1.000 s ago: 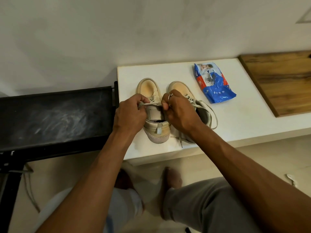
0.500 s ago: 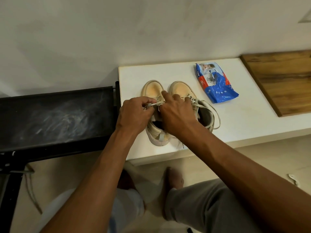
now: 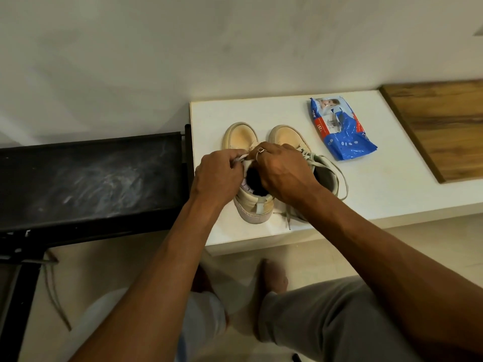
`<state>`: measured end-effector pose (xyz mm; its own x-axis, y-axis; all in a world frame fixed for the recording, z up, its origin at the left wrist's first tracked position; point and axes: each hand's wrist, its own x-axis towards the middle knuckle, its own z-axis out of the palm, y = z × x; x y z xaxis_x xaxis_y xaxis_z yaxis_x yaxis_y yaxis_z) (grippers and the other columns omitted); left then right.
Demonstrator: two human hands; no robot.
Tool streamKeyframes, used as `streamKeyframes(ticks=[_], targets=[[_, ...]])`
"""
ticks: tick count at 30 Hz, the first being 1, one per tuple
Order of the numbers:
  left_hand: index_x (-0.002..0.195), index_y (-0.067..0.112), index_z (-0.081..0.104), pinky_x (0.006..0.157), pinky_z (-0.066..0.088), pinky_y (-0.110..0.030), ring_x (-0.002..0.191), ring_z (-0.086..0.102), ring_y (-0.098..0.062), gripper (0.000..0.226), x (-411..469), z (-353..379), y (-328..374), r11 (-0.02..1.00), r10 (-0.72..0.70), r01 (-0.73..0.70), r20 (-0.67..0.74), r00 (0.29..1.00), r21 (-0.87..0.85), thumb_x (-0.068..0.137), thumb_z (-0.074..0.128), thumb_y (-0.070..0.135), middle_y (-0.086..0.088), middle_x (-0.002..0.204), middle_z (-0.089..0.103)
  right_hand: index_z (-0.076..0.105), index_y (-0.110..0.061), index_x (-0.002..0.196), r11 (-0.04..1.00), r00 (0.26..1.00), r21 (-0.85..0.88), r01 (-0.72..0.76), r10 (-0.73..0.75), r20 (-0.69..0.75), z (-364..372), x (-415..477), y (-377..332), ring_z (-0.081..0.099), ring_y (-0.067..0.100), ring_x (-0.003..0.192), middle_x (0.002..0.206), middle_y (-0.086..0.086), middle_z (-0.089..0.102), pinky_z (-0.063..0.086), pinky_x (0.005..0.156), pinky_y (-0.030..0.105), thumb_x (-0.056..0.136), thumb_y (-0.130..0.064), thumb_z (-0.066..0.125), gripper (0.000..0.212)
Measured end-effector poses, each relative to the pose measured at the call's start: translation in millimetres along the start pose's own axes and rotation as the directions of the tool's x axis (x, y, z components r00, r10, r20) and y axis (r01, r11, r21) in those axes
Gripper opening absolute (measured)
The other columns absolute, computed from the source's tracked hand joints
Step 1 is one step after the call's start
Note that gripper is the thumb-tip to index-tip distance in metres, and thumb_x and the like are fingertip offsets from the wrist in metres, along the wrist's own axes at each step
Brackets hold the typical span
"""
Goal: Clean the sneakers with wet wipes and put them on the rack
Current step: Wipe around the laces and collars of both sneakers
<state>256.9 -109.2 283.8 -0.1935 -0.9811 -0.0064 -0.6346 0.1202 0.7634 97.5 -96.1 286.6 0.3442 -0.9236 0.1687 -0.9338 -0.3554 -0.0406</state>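
laces worked on the left sneaker, wipes not yet touched

left hand [image 3: 218, 176] was closed, fingertips pinching a pale lace [image 3: 240, 160] at the throat of the left sneaker [image 3: 245, 178]. right hand [image 3: 282, 173], a ring on one finger, was curled over the same spot from the other side; its fingers seemed to grip the lace or tongue, but the contact itself was hidden beneath the knuckles, so i could not tell what it held.

both hands met over the sneaker's dark opening. the shoe stood upright on the white bench [image 3: 379, 199], heel near the front edge, toe toward the wall. the right sneaker [image 3: 308, 158] sat just beside it, touching or almost so, its laces loose, one end trailing toward the bench edge.

the blue wet wipes pack [image 3: 339, 129] lay flat on the bench, beyond the right sneaker, apart from it. a wooden board [image 3: 439, 126] lay further right. the black rack [image 3: 88, 178] stood just beside the bench on the left, its top shelf bare and scuffed.

judgement: this was preparation for wiping; cleaning had not visibly begun.

risks: a hard tug on the lace could drag the light shoe off the near edge, since the heel sat close to it. the neighbouring sneaker's trailing lace could snag on a wrist and pull that shoe along. a forearm swung wide might nudge the pack.
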Motion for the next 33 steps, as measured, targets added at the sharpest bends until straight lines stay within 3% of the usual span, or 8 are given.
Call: streamKeyframes(ticks=[7, 10, 13, 16, 19, 24, 30, 33], targets=[[0.136, 0.025, 0.056, 0.093, 0.054, -0.044, 0.107, 0.063, -0.027, 0.036, 0, 1, 2, 0.991, -0.003, -0.012, 0.112, 0.994, 0.133, 0.1, 0.054, 0.025, -0.007, 0.124, 0.063, 0.061, -0.009, 0.106, 0.981, 0.993, 0.161, -0.105, 0.111, -0.027, 3, 0, -2, 0.062, 0.029, 0.072, 0.096, 0.01, 0.066, 0.056, 0.062, 0.043, 0.099, -0.03, 0.038, 0.032], [0.137, 0.026, 0.044, 0.088, 0.055, -0.045, 0.103, 0.063, -0.026, 0.05, -3, 4, 0, 0.985, 0.012, -0.036, 0.14, 0.99, 0.168, 0.091, 0.065, 0.027, -0.005, 0.127, 0.055, 0.061, -0.011, 0.104, 0.977, 0.991, 0.174, -0.125, 0.131, -0.021, 3, 2, -3, 0.062, 0.029, 0.07, 0.094, 0.008, 0.067, 0.055, 0.061, 0.044, 0.098, -0.034, 0.037, 0.034], [0.133, 0.022, 0.038, 0.081, 0.055, -0.042, 0.096, 0.062, -0.022, 0.068, -6, 7, 0, 0.987, 0.029, -0.039, 0.07, 0.997, 0.155, 0.079, 0.076, 0.04, -0.002, 0.124, 0.054, 0.062, -0.013, 0.102, 0.975, 0.991, 0.18, -0.126, 0.131, -0.015, 1, 3, -6, 0.063, 0.028, 0.07, 0.093, 0.006, 0.067, 0.054, 0.062, 0.043, 0.098, -0.037, 0.039, 0.034], [0.114, 0.02, 0.049, 0.072, 0.056, -0.041, 0.085, 0.063, -0.022, 0.037, -4, 7, 0, 0.973, 0.091, -0.069, -0.093, 0.992, 0.22, 0.084, 0.07, 0.027, 0.0, 0.106, 0.062, 0.063, -0.014, 0.098, 0.967, 0.991, 0.223, -0.121, 0.132, -0.035, -1, 0, -7, 0.062, 0.025, 0.069, 0.09, 0.004, 0.067, 0.054, 0.061, 0.042, 0.099, -0.043, 0.044, 0.034], [0.104, 0.02, 0.06, 0.069, 0.059, -0.039, 0.078, 0.065, -0.019, 0.017, -2, 3, -3, 0.971, 0.129, -0.097, -0.137, 0.982, 0.217, 0.089, 0.069, 0.021, 0.0, 0.094, 0.068, 0.063, -0.016, 0.097, 0.95, 0.991, 0.285, -0.125, 0.135, -0.018, -5, -3, -6, 0.061, 0.022, 0.072, 0.089, 0.002, 0.066, 0.054, 0.062, 0.04, 0.096, -0.045, 0.056, 0.03], [0.1, 0.016, 0.063, 0.065, 0.059, -0.039, 0.072, 0.065, -0.02, 0.009, -3, 5, -7, 0.969, 0.185, -0.152, -0.167, 0.968, 0.194, 0.092, 0.067, 0.019, -0.003, 0.085, 0.069, 0.062, -0.016, 0.103, 0.934, 0.991, 0.336, -0.12, 0.093, 0.096, -11, -5, -4, 0.062, 0.023, 0.085, 0.101, 0.004, 0.065, 0.054, 0.073, 0.04, 0.087, -0.027, 0.069, 0.02], [0.116, 0.012, 0.069, 0.079, 0.059, -0.043, 0.088, 0.07, -0.028, 0.024, -4, 15, -9, 0.969, 0.188, -0.149, -0.197, 0.962, 0.198, 0.097, 0.059, 0.022, -0.009, 0.103, 0.074, 0.055, -0.012, 0.096, 0.94, 0.995, 0.335, -0.071, 0.09, -0.043, -6, -7, -3, 0.056, 0.027, 0.069, 0.085, 0.006, 0.061, 0.05, 0.06, 0.042, 0.094, -0.021, 0.054, 0.009], [0.105, 0.009, 0.071, 0.072, 0.059, -0.042, 0.079, 0.069, -0.028, 0.021, -3, 16, -7, 0.966, 0.178, -0.133, -0.202, 0.963, 0.22, 0.099, 0.056, 0.023, -0.009, 0.092, 0.074, 0.054, -0.011, 0.101, 0.934, 0.989, 0.347, -0.087, 0.124, -0.085, -4, -7, -3, 0.059, 0.031, 0.067, 0.083, 0.009, 0.064, 0.052, 0.059, 0.044, 0.098, -0.024, 0.052, 0.014]])
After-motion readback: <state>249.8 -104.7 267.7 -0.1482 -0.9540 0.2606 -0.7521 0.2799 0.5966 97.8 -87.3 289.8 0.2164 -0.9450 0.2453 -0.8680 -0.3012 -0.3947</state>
